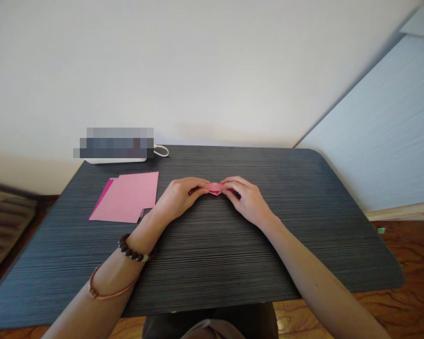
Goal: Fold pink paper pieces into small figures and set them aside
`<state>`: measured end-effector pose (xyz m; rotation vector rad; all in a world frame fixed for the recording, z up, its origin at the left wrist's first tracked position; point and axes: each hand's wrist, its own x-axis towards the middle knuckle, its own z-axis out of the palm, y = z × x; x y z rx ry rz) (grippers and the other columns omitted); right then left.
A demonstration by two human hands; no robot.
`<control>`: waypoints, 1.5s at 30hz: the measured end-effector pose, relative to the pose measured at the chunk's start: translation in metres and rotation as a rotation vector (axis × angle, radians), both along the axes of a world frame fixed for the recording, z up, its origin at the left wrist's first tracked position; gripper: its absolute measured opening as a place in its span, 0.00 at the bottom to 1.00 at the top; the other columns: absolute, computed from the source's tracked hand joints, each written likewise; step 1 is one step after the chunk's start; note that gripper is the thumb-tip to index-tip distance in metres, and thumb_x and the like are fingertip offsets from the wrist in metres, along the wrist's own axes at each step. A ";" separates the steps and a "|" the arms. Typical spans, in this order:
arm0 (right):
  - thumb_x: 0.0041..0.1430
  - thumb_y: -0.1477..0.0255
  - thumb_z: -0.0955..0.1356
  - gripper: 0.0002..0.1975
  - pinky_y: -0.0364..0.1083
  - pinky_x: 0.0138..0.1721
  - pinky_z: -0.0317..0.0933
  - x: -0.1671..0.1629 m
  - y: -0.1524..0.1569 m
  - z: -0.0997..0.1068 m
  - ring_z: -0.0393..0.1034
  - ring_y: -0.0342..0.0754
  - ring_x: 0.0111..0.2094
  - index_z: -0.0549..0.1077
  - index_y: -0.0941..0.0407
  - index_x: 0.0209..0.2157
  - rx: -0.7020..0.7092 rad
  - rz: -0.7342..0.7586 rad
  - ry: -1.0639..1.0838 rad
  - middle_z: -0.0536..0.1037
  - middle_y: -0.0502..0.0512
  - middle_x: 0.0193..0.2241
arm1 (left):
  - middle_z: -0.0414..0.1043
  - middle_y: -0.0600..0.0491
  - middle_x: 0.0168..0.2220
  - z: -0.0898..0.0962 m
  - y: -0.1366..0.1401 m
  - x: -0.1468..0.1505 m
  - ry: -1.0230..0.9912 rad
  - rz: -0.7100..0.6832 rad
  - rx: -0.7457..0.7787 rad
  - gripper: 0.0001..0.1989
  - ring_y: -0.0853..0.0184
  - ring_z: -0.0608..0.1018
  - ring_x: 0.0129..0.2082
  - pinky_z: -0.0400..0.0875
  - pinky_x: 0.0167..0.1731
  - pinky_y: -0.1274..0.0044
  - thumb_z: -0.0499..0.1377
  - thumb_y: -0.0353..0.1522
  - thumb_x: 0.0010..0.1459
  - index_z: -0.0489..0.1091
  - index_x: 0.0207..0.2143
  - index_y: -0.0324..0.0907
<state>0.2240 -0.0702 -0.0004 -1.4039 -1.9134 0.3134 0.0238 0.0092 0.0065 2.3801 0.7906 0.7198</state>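
A small piece of folded pink paper point(215, 189) is held up over the middle of the dark table. My left hand point(180, 195) pinches its left end between thumb and fingers. At the other end, my right hand point(245, 197) pinches it the same way. Between the fingertips, the paper's near side shows a darker pink opening with a pointed lower edge. Both ends are hidden by my fingers. Left of my left hand lies a stack of pink paper sheets point(127, 197), with a magenta sheet and other edges peeking out beneath.
The dark, streaked table point(212, 263) has rounded corners and meets a pale wall at the back. At the back left stands a blurred-out object with a white base point(116, 160) and a white loop point(161, 150). A light panel point(381, 122) rises at the right.
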 end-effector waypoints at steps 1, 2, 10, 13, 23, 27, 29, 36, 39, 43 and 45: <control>0.61 0.74 0.62 0.07 0.48 0.47 0.64 -0.001 0.000 0.000 0.69 0.46 0.43 0.72 0.53 0.37 -0.002 -0.001 0.010 0.74 0.54 0.41 | 0.76 0.53 0.42 0.002 -0.001 0.001 0.000 0.003 0.001 0.12 0.66 0.76 0.41 0.70 0.39 0.77 0.53 0.38 0.60 0.74 0.39 0.45; 0.61 0.74 0.62 0.07 0.48 0.46 0.65 -0.002 0.000 0.000 0.69 0.46 0.42 0.71 0.54 0.37 -0.004 -0.001 0.020 0.74 0.54 0.41 | 0.76 0.53 0.41 0.003 -0.002 0.002 0.001 0.009 0.003 0.12 0.66 0.76 0.40 0.70 0.37 0.77 0.53 0.37 0.59 0.74 0.38 0.44; 0.58 0.76 0.63 0.07 0.46 0.42 0.67 -0.009 -0.003 0.004 0.70 0.44 0.38 0.72 0.54 0.36 -0.033 0.001 0.047 0.73 0.54 0.42 | 0.74 0.52 0.38 0.004 -0.007 0.007 0.042 0.054 0.064 0.09 0.66 0.74 0.38 0.68 0.41 0.75 0.56 0.28 0.53 0.72 0.36 0.42; 0.57 0.76 0.63 0.07 0.45 0.41 0.67 -0.012 -0.003 0.005 0.70 0.44 0.37 0.72 0.55 0.36 -0.045 -0.002 0.037 0.73 0.54 0.42 | 0.71 0.52 0.38 0.001 -0.011 0.013 0.087 0.105 0.086 0.08 0.66 0.73 0.38 0.68 0.41 0.74 0.56 0.29 0.53 0.72 0.35 0.42; 0.57 0.73 0.64 0.07 0.45 0.38 0.67 -0.025 0.006 0.001 0.70 0.44 0.33 0.73 0.56 0.36 -0.108 -0.126 -0.056 0.73 0.55 0.39 | 0.68 0.51 0.33 -0.004 -0.015 0.023 0.146 0.163 0.068 0.06 0.66 0.73 0.34 0.68 0.37 0.74 0.54 0.30 0.55 0.72 0.30 0.41; 0.57 0.73 0.64 0.06 0.44 0.36 0.65 -0.027 0.005 0.003 0.69 0.43 0.32 0.74 0.56 0.34 -0.154 -0.157 -0.099 0.72 0.55 0.38 | 0.68 0.52 0.33 -0.005 -0.015 0.024 0.148 0.141 0.067 0.07 0.66 0.72 0.34 0.68 0.37 0.74 0.54 0.29 0.55 0.71 0.30 0.41; 0.57 0.73 0.64 0.06 0.43 0.36 0.65 -0.027 0.005 0.004 0.69 0.43 0.32 0.73 0.56 0.34 -0.174 -0.170 -0.114 0.72 0.54 0.37 | 0.69 0.52 0.33 -0.005 -0.016 0.024 0.149 0.144 0.077 0.06 0.66 0.72 0.34 0.68 0.37 0.74 0.54 0.29 0.55 0.71 0.30 0.41; 0.57 0.72 0.63 0.06 0.42 0.37 0.64 -0.026 0.005 0.005 0.68 0.41 0.32 0.72 0.57 0.32 -0.193 -0.182 -0.161 0.71 0.53 0.39 | 0.69 0.52 0.34 -0.005 -0.016 0.022 0.121 0.125 0.073 0.05 0.67 0.72 0.35 0.68 0.37 0.75 0.56 0.30 0.55 0.72 0.30 0.41; 0.58 0.72 0.63 0.06 0.42 0.37 0.64 -0.025 0.004 0.005 0.68 0.41 0.32 0.71 0.57 0.32 -0.186 -0.178 -0.184 0.70 0.53 0.39 | 0.70 0.52 0.35 -0.006 -0.015 0.021 0.096 0.096 0.052 0.06 0.68 0.73 0.34 0.68 0.38 0.76 0.56 0.30 0.56 0.73 0.31 0.41; 0.58 0.72 0.62 0.06 0.42 0.38 0.64 -0.024 0.004 0.006 0.68 0.42 0.33 0.71 0.57 0.33 -0.184 -0.169 -0.205 0.69 0.54 0.40 | 0.70 0.52 0.36 -0.007 -0.014 0.020 0.085 0.090 0.048 0.08 0.69 0.73 0.34 0.68 0.37 0.76 0.55 0.30 0.57 0.74 0.32 0.41; 0.58 0.72 0.62 0.06 0.42 0.37 0.64 -0.023 0.004 0.007 0.68 0.42 0.34 0.70 0.57 0.33 -0.191 -0.156 -0.209 0.69 0.54 0.40 | 0.71 0.52 0.36 -0.007 -0.013 0.019 0.080 0.078 0.050 0.08 0.69 0.73 0.34 0.68 0.37 0.76 0.54 0.31 0.58 0.74 0.34 0.42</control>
